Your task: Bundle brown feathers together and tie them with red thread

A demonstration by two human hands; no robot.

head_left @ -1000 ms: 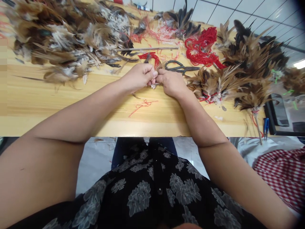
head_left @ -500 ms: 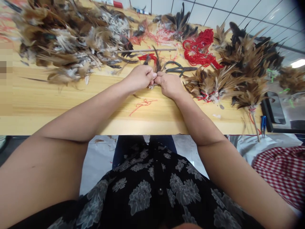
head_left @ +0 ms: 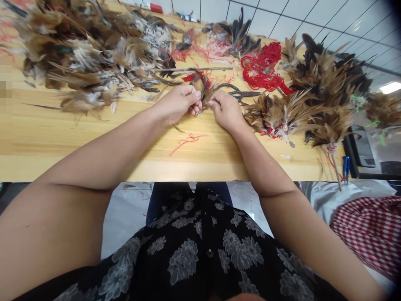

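A small bunch of brown and dark feathers (head_left: 203, 85) lies on the wooden table between my hands, tips pointing away from me. A bit of red string (head_left: 204, 107) shows around its quill end. My left hand (head_left: 184, 102) is closed in a pinch on the left of the bunch. On the other side my right hand (head_left: 226, 109) pinches too, thumb against index finger. Both seem to grip the string's ends, though the thread is too fine to follow into the fingers. Black-handled scissors (head_left: 239, 92) lie just beyond my right hand.
Loose feathers (head_left: 94, 54) are heaped at the left. A tangle of red string (head_left: 261, 67) lies behind the scissors, near a thin stick (head_left: 194, 69). Tied feather bundles (head_left: 278, 113) fill the right side, with blue snips (head_left: 346, 167) at the edge. Cut red thread (head_left: 188, 142) lies in front.
My hands, close together over the bunch half a second ago, have drawn apart to left and right. More of the feather bunch now shows between them.
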